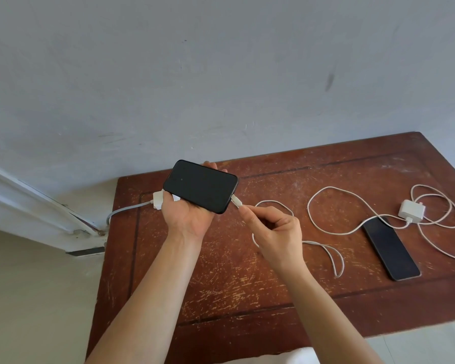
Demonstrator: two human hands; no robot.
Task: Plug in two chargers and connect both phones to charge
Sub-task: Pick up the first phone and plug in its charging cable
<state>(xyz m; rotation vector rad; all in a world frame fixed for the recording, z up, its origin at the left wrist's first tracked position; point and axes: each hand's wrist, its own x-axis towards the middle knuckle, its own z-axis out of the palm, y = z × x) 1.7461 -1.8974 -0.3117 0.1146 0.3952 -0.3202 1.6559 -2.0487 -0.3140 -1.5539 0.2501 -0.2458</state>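
Observation:
My left hand [188, 218] holds a black phone [200, 186] above the table, screen up and dark. My right hand [273, 229] pinches the white plug of a cable [236, 201] right at the phone's right end; whether it sits inside the port I cannot tell. That cable [326, 249] loops over the table. A white socket block [158, 200] with a grey lead lies behind my left hand, partly hidden. A second black phone [390, 249] lies flat at the right, beside a white charger [411, 210] with its own coiled cable [436, 206].
The worn brown wooden table [247, 285] stands against a pale grey wall. A white door frame [37, 211] runs along the floor at the left. The grey lead [124, 210] drops off the table's left edge.

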